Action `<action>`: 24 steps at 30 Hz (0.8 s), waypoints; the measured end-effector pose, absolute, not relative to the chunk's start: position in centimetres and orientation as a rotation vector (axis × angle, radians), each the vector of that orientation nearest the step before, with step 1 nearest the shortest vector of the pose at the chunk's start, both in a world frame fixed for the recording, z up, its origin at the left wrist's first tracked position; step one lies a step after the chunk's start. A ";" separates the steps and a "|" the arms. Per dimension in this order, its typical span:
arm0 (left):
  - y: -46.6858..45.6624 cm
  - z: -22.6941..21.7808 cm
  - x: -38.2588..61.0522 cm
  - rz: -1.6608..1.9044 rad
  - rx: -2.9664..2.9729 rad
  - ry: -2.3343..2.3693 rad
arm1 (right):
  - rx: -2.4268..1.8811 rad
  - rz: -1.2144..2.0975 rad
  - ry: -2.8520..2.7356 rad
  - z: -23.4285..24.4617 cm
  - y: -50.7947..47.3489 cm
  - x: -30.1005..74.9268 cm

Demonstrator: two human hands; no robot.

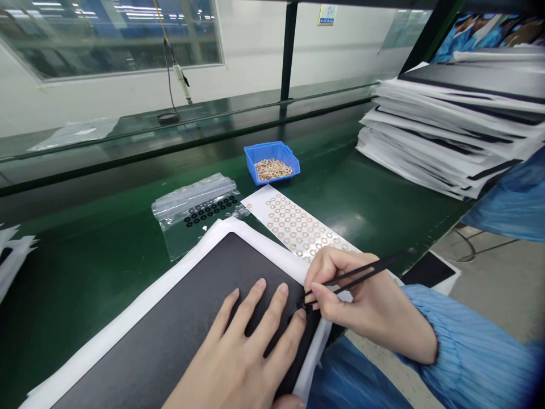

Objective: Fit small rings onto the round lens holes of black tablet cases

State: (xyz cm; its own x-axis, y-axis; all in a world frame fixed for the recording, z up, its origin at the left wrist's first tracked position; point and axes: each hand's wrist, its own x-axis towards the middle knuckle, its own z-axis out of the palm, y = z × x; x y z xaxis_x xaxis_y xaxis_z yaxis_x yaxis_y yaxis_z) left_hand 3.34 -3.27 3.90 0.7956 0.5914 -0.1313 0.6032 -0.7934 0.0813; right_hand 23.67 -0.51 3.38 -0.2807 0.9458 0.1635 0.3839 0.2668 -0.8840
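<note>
My left hand [242,352] lies flat with fingers spread on a black panel [183,318] that rests in a white sleeve [128,318]. My right hand [366,301] pinches black tweezers [353,275], whose tips touch a small black ring [303,304] at the panel's right edge, just beside my left index fingertip. A white sheet of small tan rings [293,227] lies right behind my right hand. A clear zip bag with black rings [200,210] sits beyond the panel.
A blue bin [272,162] of tan rings stands at mid-table on the green mat [85,255]. A tall stack of sleeved panels [451,130] fills the right side. A cable with a tool [181,79] hangs at the back. More white sleeves [11,255] lie at the left edge.
</note>
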 end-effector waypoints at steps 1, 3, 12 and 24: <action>-3.2 3.9 3.3 -0.155 2.866 0.961 | -1.204 0.978 -1.809 3.4 -0.5 23.6; -3.2 3.9 3.4 -0.163 2.857 0.965 | -1.195 0.981 -1.815 3.6 -0.4 23.6; -3.2 3.7 3.2 -0.129 2.810 0.975 | -1.227 1.044 -1.774 3.3 -0.2 23.8; -3.0 3.7 3.3 -0.136 2.927 0.930 | -1.197 1.021 -1.831 3.8 -0.1 23.7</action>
State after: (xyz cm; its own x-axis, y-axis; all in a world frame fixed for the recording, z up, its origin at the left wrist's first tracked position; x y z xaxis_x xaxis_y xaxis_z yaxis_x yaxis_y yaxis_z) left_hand 3.33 -3.04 3.69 0.8134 0.5723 -0.1045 0.5783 -0.8150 0.0375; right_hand 23.74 -0.14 3.79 -0.3173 0.9382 0.1382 0.3759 0.2582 -0.8900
